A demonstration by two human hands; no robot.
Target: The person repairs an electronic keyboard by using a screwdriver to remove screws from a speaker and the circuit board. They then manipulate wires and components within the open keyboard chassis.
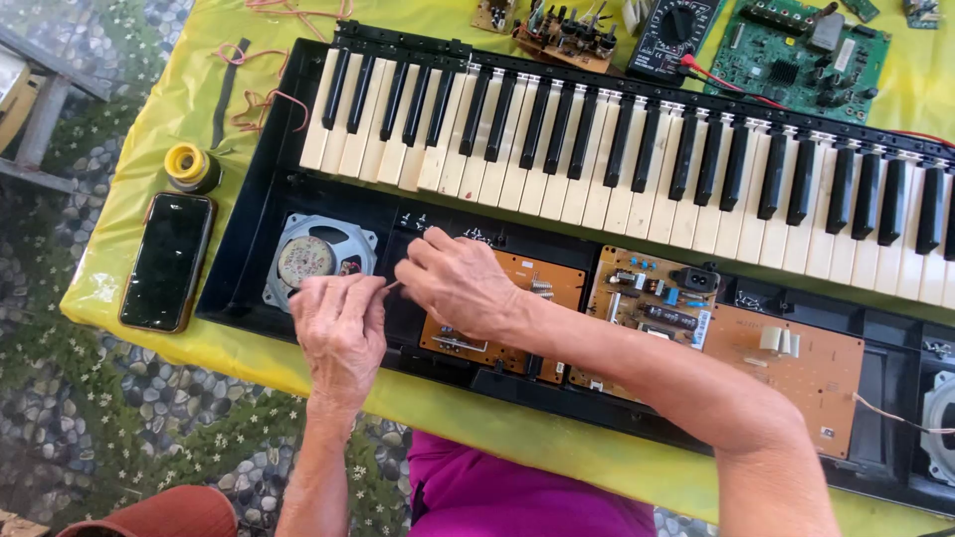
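Observation:
An opened black electronic keyboard [249,229] lies on a yellow-covered table, its keys [557,149] at the far side and its inside bared toward me. My left hand [340,328] and my right hand [460,286] meet over the left end, just right of a round grey speaker [316,255]. Both pinch a thin pinkish wire [390,287] between their fingertips. Under my right hand sits an orange-brown circuit board [542,283]; part of it is hidden by the hand.
More brown boards [786,368] fill the case to the right. A dark phone [167,261] and a yellow tape roll [189,165] lie at the left. A black multimeter [671,35], a green board [796,55] and small parts sit behind the keys. Pebble floor below.

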